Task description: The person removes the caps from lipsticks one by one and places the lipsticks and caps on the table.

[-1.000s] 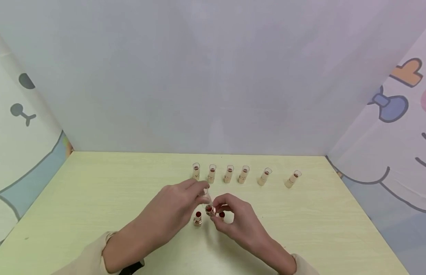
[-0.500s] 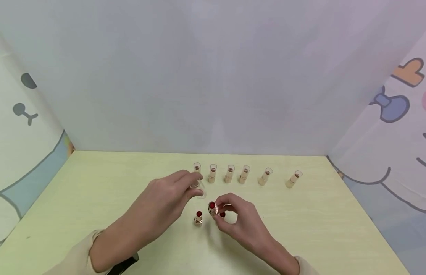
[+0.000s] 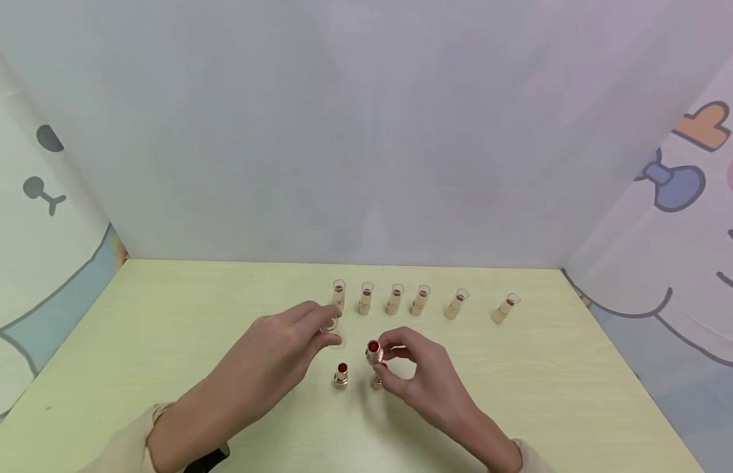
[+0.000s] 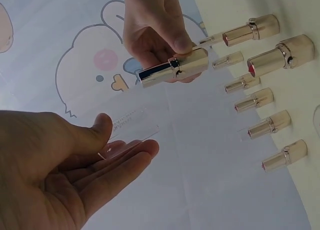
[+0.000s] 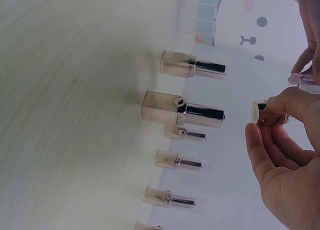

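My left hand (image 3: 278, 358) pinches a clear lipstick cap (image 4: 132, 130) between thumb and fingers, best seen in the left wrist view. My right hand (image 3: 425, 371) grips an uncapped gold lipstick (image 3: 374, 353) by its base, with the dark red tip facing up in the head view. Cap and lipstick are apart, with a gap between the two hands. Below them on the table stand two uncapped gold lipsticks, the left one (image 3: 341, 376) in full view and the right one (image 3: 377, 381) partly hidden by my right hand.
Several lipsticks with clear caps stand in a row toward the back of the pale table (image 3: 189, 315), the leftmost one (image 3: 339, 295) just behind my left fingertips and the far right one (image 3: 505, 309) set wider apart. A plain backdrop (image 3: 366, 131) rises behind the table.
My left hand has drawn left with the clear cap, away from the lipstick. My right hand has moved slightly right and up with the lipstick, uncovering more of the lipstick below.
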`<state>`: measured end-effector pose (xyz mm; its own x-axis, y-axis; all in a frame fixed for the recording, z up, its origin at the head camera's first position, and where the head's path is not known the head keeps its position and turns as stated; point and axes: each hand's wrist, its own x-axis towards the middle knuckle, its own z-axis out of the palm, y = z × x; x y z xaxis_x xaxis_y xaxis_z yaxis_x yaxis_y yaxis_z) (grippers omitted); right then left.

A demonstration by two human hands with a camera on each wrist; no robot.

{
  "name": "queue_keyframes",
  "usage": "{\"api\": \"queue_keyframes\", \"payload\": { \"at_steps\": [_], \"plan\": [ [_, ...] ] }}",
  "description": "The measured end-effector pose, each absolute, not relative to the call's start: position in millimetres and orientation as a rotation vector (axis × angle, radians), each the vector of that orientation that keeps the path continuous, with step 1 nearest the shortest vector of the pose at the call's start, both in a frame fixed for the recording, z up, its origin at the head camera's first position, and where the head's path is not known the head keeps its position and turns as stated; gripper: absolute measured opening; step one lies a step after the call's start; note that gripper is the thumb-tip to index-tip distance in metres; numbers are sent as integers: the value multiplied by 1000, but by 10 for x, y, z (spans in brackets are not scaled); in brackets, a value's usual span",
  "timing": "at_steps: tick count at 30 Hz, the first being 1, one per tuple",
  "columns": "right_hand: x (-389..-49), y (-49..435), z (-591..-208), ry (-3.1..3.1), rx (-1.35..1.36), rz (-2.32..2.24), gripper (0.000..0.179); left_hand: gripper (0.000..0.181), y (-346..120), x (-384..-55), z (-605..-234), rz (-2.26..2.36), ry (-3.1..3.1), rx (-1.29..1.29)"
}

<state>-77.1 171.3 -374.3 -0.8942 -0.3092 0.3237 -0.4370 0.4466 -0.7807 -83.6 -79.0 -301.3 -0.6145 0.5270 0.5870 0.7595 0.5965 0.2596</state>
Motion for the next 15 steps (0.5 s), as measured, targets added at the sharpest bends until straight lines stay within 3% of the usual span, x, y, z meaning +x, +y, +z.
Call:
{"api": "queue_keyframes", "payload": {
  "at_steps": [15],
  "plan": [
    [-780,1876,-3686,-2562,609,1348,37,26,-836,-817,-3328,-598,-2406,-1008]
  ]
}}
